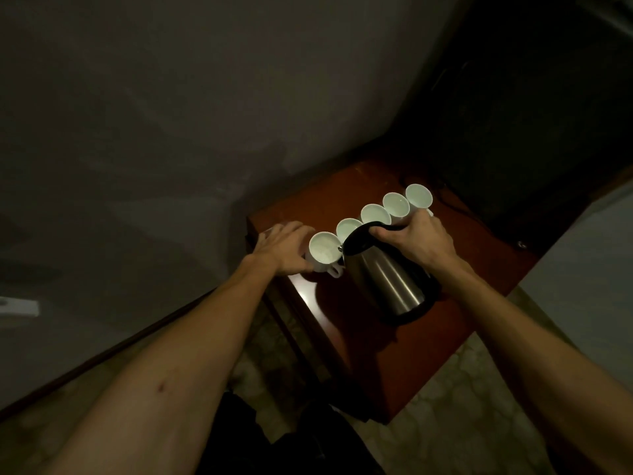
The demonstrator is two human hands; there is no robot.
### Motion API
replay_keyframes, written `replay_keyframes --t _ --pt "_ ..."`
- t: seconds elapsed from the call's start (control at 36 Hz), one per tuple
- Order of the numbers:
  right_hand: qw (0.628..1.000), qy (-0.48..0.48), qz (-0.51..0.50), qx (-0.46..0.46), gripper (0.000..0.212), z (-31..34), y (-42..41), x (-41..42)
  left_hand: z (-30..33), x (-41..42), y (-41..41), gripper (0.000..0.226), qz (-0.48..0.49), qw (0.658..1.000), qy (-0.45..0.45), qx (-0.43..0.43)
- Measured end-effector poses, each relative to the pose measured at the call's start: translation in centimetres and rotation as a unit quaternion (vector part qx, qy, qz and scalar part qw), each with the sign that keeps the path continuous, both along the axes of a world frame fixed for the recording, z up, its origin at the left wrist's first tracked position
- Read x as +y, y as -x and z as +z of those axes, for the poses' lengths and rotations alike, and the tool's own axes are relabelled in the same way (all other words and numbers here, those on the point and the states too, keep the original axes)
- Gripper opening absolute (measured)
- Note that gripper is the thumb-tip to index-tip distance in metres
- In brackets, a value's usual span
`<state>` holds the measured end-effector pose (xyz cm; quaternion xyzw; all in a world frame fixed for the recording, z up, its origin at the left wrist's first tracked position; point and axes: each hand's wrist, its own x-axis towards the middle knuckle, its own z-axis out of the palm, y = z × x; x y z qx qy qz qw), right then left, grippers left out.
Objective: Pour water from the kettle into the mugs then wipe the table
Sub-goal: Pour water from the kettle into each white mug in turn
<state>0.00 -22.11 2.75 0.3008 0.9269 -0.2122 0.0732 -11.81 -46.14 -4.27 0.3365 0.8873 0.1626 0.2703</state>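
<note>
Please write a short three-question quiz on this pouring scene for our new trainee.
1. True or false: the right hand grips the handle of the kettle.
2. How many white mugs stand in the row on the table?
3. Multiple choice: the kettle's spout is tipped over which mug? A) the far-end mug B) the middle mug C) the nearest mug, beside the left hand

Key:
1. True.
2. Five.
3. C.
</note>
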Motion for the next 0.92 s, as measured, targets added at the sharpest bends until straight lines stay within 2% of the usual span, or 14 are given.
replay_keyframes --t 0.92 --pt "1.000 0.011 -0.009 -0.019 0.058 1.7 0.1 -0.7 -0.6 -0.6 0.2 0.090 0.003 1.000 0.010 0.002"
